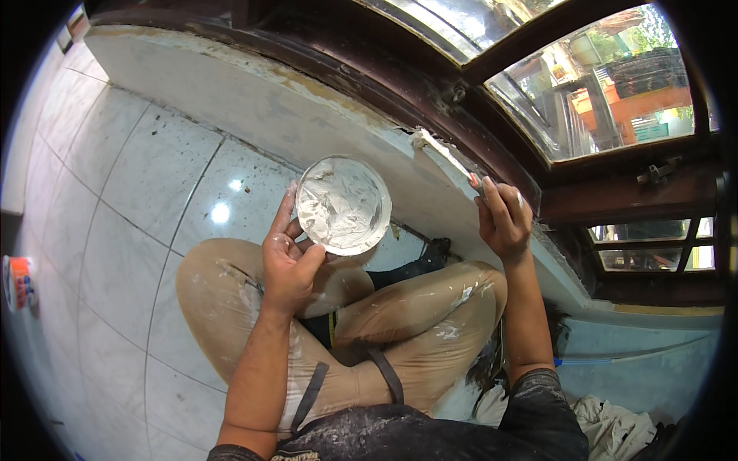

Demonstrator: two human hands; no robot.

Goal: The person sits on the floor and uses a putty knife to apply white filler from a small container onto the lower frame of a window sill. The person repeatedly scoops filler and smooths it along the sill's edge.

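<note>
My left hand (288,265) holds up a round, shallow tub (386,224) from its lower left side, thumb at the rim and fingers spread behind it. White putty (338,203) fills it, its surface uneven and scraped. In my closed right hand (505,217) is the handle of a putty knife (453,160), whose blade is coated with white putty. The blade lies along the top edge of the low wall (254,100), just below the dark wooden window frame (338,58). Whether it presses on the wall is hard to tell.
My crossed legs (415,307), in putty-spotted tan trousers, rest on the white tiled floor (123,207). An orange and white tub (20,283) stands at the far left. Pale crumpled cloth (611,426) lies at the lower right. Glass panes (600,92) fill the frame above.
</note>
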